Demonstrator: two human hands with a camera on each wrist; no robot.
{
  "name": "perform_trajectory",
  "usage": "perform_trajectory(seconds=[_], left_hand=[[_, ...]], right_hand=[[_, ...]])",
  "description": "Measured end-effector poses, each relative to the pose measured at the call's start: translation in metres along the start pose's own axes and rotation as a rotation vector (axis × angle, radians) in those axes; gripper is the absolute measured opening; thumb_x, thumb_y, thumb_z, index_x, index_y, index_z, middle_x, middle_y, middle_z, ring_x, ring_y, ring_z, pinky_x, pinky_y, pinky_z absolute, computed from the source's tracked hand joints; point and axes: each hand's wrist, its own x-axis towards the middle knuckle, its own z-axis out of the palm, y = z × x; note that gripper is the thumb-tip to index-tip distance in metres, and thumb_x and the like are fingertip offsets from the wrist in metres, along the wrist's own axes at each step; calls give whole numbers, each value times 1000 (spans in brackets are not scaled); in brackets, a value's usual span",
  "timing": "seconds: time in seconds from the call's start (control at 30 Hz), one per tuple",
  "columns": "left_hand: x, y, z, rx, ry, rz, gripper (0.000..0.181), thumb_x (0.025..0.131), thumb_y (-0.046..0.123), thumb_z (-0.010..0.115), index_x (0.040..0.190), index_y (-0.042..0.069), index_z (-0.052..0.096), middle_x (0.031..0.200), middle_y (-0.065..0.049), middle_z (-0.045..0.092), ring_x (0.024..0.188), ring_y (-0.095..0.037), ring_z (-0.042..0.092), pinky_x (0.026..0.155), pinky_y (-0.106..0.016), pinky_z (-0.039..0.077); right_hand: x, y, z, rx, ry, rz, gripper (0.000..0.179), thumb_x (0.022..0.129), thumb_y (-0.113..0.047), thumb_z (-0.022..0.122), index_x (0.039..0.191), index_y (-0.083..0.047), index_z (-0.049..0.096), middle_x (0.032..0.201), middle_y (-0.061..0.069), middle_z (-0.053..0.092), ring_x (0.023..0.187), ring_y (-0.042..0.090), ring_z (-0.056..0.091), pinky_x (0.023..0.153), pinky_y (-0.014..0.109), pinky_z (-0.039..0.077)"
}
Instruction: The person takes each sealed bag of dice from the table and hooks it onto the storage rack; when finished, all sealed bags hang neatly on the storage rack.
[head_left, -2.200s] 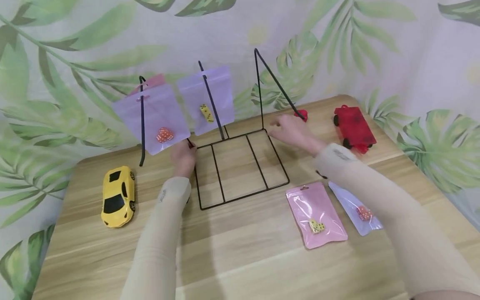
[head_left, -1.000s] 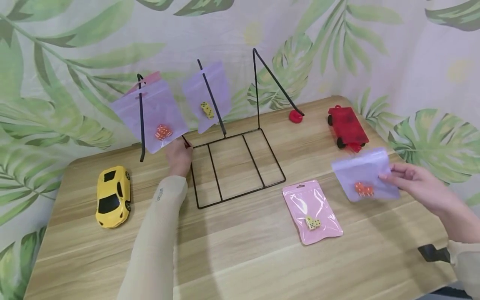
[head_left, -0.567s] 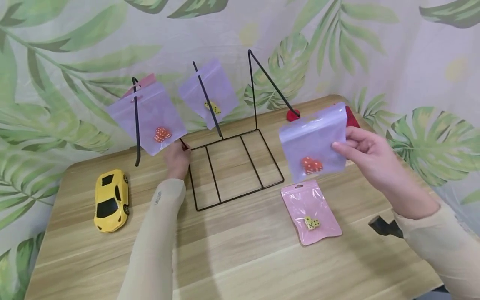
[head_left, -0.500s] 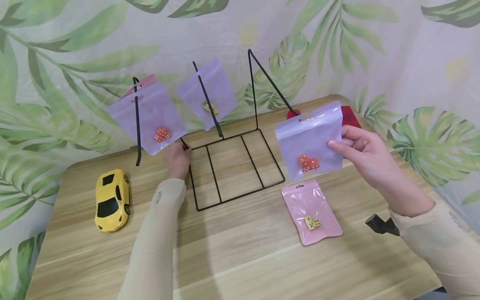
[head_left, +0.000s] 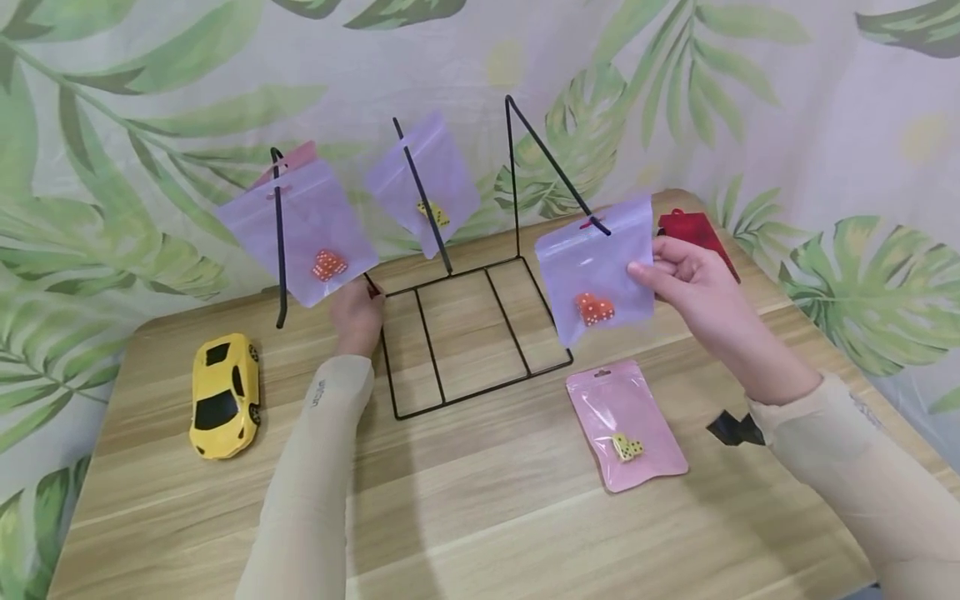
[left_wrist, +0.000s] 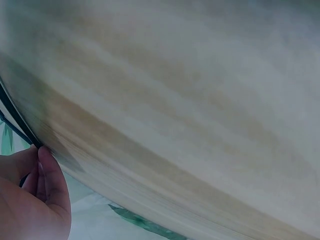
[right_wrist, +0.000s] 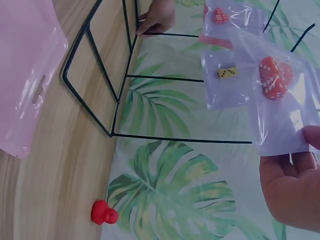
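Observation:
In the head view, my right hand [head_left: 697, 279] pinches the right edge of a purple zip bag [head_left: 562, 275] with orange-red dice [head_left: 595, 309] inside. The bag's top slot lies at the tip of the right arm of a black wire rack [head_left: 486, 389]; that tip shows in front of the bag. My left hand [head_left: 357, 317] pinches the rack's wire at its back left corner, and the left wrist view shows thumb and fingertips on the black wire [left_wrist: 20, 120]. Another purple bag [head_left: 300, 233] and a pink one hang on the left arm. The middle arm carries a purple bag [head_left: 423, 175] with yellow dice.
A pink zip bag [head_left: 622, 408] with yellow dice lies on the table in front of the rack's right side. A yellow toy car [head_left: 227, 392] stands at left, a red toy vehicle [head_left: 697, 233] behind my right hand. A small red object [right_wrist: 103, 212] sits near the back edge.
My right hand left the rack, picked the purple bag with orange-red dice off the table at right, and brought it left to the right arm's tip. My left hand stayed at the rack.

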Motion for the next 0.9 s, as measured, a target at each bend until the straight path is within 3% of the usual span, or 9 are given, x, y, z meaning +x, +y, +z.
perform_trajectory(seconds=[0.1, 0.37, 0.6, 0.9], left_hand=[[1, 0, -1, 13, -7, 1, 16, 98, 14, 57, 103, 3, 68, 103, -18, 68, 92, -34, 61, 85, -47, 51], [-1, 0, -2, -68, 40, 12, 11, 95, 8, 59, 99, 3, 69, 104, -19, 69, 96, -36, 61, 89, -48, 50], [-3, 1, -2, -104, 26, -5, 13, 96, 7, 57, 103, 2, 67, 105, -18, 68, 95, -35, 61, 89, -48, 50], [-3, 0, -1, -96, 29, -10, 14, 95, 7, 58, 103, 0, 67, 106, -19, 67, 97, -36, 60, 90, -48, 50]], right_hand=[[18, 2, 5, 16, 16, 7, 12, 95, -11, 62, 107, -9, 64, 89, -8, 76, 80, 3, 70, 81, 15, 56], [76, 10, 18, 128, 41, 12, 13, 93, -10, 65, 106, -7, 66, 88, -7, 76, 79, 3, 68, 75, 15, 56], [120, 12, 25, 135, 93, -7, 9, 95, -7, 61, 103, -6, 64, 78, -7, 74, 73, 3, 68, 67, 15, 53], [159, 13, 37, 124, 170, -47, 6, 94, -4, 60, 92, -9, 64, 59, -9, 61, 50, 3, 44, 48, 15, 32]])
